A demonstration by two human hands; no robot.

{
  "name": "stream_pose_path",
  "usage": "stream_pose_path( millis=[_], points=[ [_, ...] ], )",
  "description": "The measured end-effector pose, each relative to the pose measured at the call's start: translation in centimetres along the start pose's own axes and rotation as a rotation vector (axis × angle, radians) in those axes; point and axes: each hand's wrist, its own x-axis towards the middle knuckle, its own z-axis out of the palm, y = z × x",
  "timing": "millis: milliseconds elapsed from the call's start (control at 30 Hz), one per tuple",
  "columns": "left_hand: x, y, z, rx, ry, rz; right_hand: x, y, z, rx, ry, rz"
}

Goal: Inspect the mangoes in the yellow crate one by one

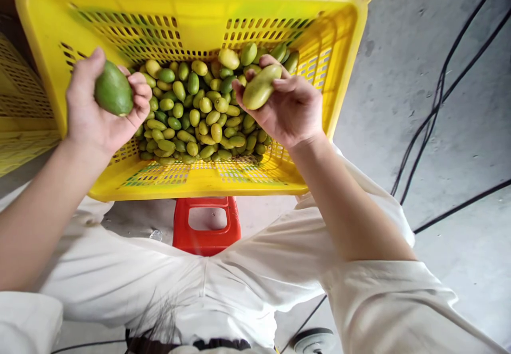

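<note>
"Over the yellow crate [199, 188], the left hand [88, 112] has its grip closed round a smooth, egg-shaped green fruit [114, 89], thumb on one side, curled fingers on the other!"

"And the right hand [298, 108]?"

"Grip clamped on a yellow-green fruit [260, 88], longer, glossy, slightly pinched at the middle, fingers half curled about it!"

"How are the arms?"

"Both forearms bare, slanting inward and forward, palms turned up, hands well apart!"

"Below them?"

"Small oval fruits [213, 120], green through yellow, heaped inside that slotted plastic crate!"

"Further out?"

"Red plastic stool [205, 241] between legs in creased white trousers [279, 253], then black cables [437, 104] looping over rough grey floor [391, 72] on the right!"
</note>
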Motion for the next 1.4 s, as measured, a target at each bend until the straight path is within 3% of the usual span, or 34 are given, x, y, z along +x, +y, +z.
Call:
stream_pose_path(
  millis=[133,300,433,567,700,867,1033,1233,1400],
  points=[
    [-0.3,0.0,0.7,0.03,0.142,0.027,0.1,0.6,-0.1,-0.022,0.064,0.026],
    [-0.6,0.4,0.7,0.119,-0.045,-0.101,0.1,0.8,-0.3,-0.028,0.082,0.062],
    [-0.9,0.7,0.9,0.219,-0.119,-0.056,0.1,0.8,-0.2,-0.052,0.091,0.056],
    [-0.7,0.0,0.7,0.132,-0.104,-0.03,0.2,0.8,0.0,-0.08,0.129,0.081],
    [-0.1,-0.5,0.0,0.131,-0.078,-0.079,0.4,0.8,0.0,-0.039,0.099,0.147],
    [0.2,0.0,-0.3,0.028,-0.087,-0.173,0.5,1.1,-0.1,-0.038,0.111,0.117],
    [0.7,-0.1,-0.5,-0.016,0.097,-0.152,0.6,1.3,-0.7,-0.088,0.15,0.104],
    [0.9,-0.4,-1.1,0.078,0.03,-0.159,0.9,1.3,-1.3,-0.075,0.128,0.09],
    [0.4,-0.4,-0.3,0.032,0.003,-0.038,0.7,0.7,-0.3,0.034,0.145,0.111]
  ],
)
